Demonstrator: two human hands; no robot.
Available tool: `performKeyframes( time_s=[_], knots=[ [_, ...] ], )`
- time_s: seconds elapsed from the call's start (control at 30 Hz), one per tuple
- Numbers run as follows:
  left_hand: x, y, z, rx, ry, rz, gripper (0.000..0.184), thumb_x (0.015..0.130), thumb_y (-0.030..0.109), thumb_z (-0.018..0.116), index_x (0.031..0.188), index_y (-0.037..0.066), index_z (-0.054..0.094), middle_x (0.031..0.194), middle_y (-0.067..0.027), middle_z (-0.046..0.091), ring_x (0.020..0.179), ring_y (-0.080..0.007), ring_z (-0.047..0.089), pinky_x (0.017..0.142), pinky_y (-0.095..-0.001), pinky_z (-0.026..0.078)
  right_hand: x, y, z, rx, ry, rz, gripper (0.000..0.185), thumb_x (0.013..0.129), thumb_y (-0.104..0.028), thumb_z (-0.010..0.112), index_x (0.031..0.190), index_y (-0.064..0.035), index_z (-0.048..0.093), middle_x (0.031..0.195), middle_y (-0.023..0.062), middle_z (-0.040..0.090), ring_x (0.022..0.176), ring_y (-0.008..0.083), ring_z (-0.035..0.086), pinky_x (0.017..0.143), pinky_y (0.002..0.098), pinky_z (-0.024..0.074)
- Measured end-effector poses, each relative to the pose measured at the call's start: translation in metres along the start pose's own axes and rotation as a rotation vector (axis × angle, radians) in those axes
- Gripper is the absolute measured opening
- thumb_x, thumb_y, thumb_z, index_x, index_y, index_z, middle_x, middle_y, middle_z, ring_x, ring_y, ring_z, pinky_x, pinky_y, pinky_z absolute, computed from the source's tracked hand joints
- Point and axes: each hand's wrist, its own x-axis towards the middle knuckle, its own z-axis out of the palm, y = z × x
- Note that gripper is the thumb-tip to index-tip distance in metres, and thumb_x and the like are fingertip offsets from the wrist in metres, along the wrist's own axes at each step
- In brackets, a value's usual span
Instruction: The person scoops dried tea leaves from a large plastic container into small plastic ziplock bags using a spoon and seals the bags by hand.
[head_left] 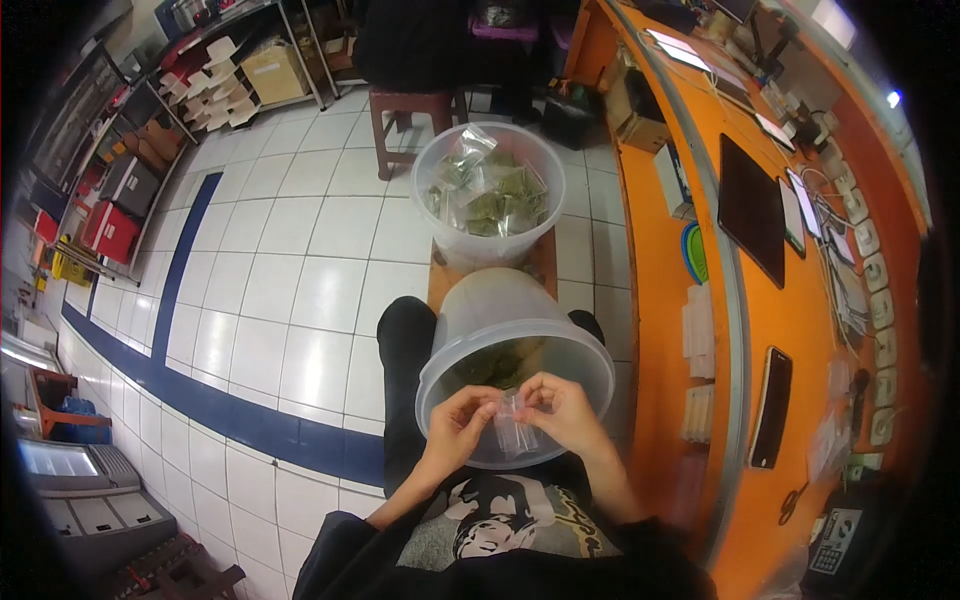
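Note:
My left hand [460, 425] and my right hand [560, 410] pinch the top edge of a small clear plastic bag [516, 436] between fingertips. The bag hangs over the near rim of a translucent bucket [428, 385], which is tilted toward me between my legs. Green leaves [495, 365] lie inside that bucket, partly behind my hands. Just beyond stands a second translucent bucket [490, 245], filled with clear bags of green leaves [500, 200].
An orange counter [700, 300] runs along the right, with phones, a dark tablet [752, 210], scissors [789, 507] and cables. A person in dark clothes sits on a brown stool [415, 105] ahead. Shelves with a red box [108, 230] stand at the left.

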Motion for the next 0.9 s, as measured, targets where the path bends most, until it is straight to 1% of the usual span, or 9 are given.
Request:
performKeyframes(
  time_s=[0.13,0.2,0.3,0.33,0.5,0.53,0.6,0.77,0.9],
  knots=[
    [0.000,0.013,0.012,-0.052,0.045,-0.034,0.026,0.090,0.007,0.061,0.114,0.001,0.056,0.100,-0.0073,0.062,0.087,-0.0121,0.058,0.076,-0.0248,0.048,-0.004,0.009,0.001,0.132,0.091,-0.027,0.018,0.077,-0.004,0.075,0.084,-0.0012,0.058,0.077,0.0003,0.062,0.073,0.0086,0.060,0.068,0.0225,0.0477],
    [0.000,0.012,0.019,0.278,0.177,0.298,0.036,0.084,0.010,0.069,0.116,0.002,0.054,0.109,-0.0096,0.058,0.084,-0.0143,0.059,0.077,-0.0258,0.048,-0.007,0.014,0.003,0.138,0.168,-0.029,0.017,0.078,-0.004,0.074,0.082,-0.0015,0.058,0.077,-0.0001,0.061,0.073,0.0082,0.060,0.068,0.0220,0.0478],
    [-0.004,0.022,0.012,0.646,0.003,0.405,0.045,0.076,0.011,0.077,0.113,0.000,0.055,0.115,-0.0116,0.055,0.085,-0.0173,0.060,0.079,-0.0264,0.049,-0.010,0.018,0.006,0.111,0.237,0.010,0.016,0.079,-0.004,0.074,0.081,-0.0024,0.058,0.080,0.0015,0.061,0.074,0.0077,0.059,0.069,0.0223,0.0486],
    [-0.004,0.018,0.013,0.648,0.003,0.402,0.045,0.076,0.011,0.077,0.113,0.000,0.055,0.115,-0.0116,0.055,0.085,-0.0173,0.060,0.079,-0.0264,0.049,-0.011,0.014,0.011,0.227,0.198,0.003,0.016,0.080,-0.006,0.074,0.081,-0.0028,0.058,0.079,0.0015,0.061,0.074,0.0077,0.059,0.068,0.0221,0.0484],
    [-0.002,0.002,0.011,0.117,-0.137,0.102,0.041,0.076,0.002,0.075,0.111,-0.001,0.053,0.111,-0.0086,0.056,0.098,-0.0162,0.059,0.083,-0.0297,0.052,-0.012,0.006,0.017,0.420,0.086,-0.017,0.017,0.082,-0.009,0.073,0.081,-0.0034,0.057,0.078,0.0012,0.061,0.074,0.0083,0.059,0.067,0.0224,0.0480],
    [-0.001,0.000,0.008,0.118,-0.136,0.100,0.041,0.076,0.002,0.075,0.111,-0.001,0.053,0.111,-0.0086,0.056,0.098,-0.0162,0.059,0.083,-0.0297,0.052,-0.013,0.007,0.014,0.406,0.073,0.014,0.017,0.082,-0.009,0.072,0.081,-0.0031,0.057,0.079,0.0019,0.061,0.075,0.0086,0.059,0.068,0.0225,0.0482],
    [0.000,-0.003,0.002,-0.164,-0.201,-0.058,0.034,0.079,0.000,0.072,0.109,0.000,0.054,0.104,-0.0071,0.060,0.094,-0.0154,0.061,0.082,-0.0290,0.052,-0.014,0.008,0.010,0.394,0.055,0.047,0.016,0.083,-0.008,0.071,0.082,-0.0028,0.057,0.080,0.0026,0.062,0.076,0.0089,0.059,0.069,0.0227,0.0483],
    [0.002,-0.009,-0.008,-0.159,-0.121,-0.141,0.020,0.087,0.001,0.064,0.105,-0.001,0.056,0.101,-0.0067,0.062,0.092,-0.0117,0.060,0.080,-0.0244,0.049,-0.015,0.008,-0.002,0.259,0.038,-0.062,0.009,0.087,-0.003,0.064,0.087,-0.0004,0.055,0.089,0.0065,0.064,0.083,0.0103,0.061,0.073,0.0246,0.0494],
    [0.003,-0.015,-0.012,-0.054,-0.037,-0.128,0.014,0.089,0.003,0.062,0.102,-0.001,0.058,0.097,-0.0053,0.063,0.089,-0.0108,0.060,0.079,-0.0244,0.049,-0.016,0.009,-0.001,0.238,0.061,-0.017,0.014,0.088,-0.003,0.062,0.097,-0.0004,0.052,0.098,0.0096,0.064,0.091,0.0118,0.061,0.077,0.0271,0.0495]
  ],
)
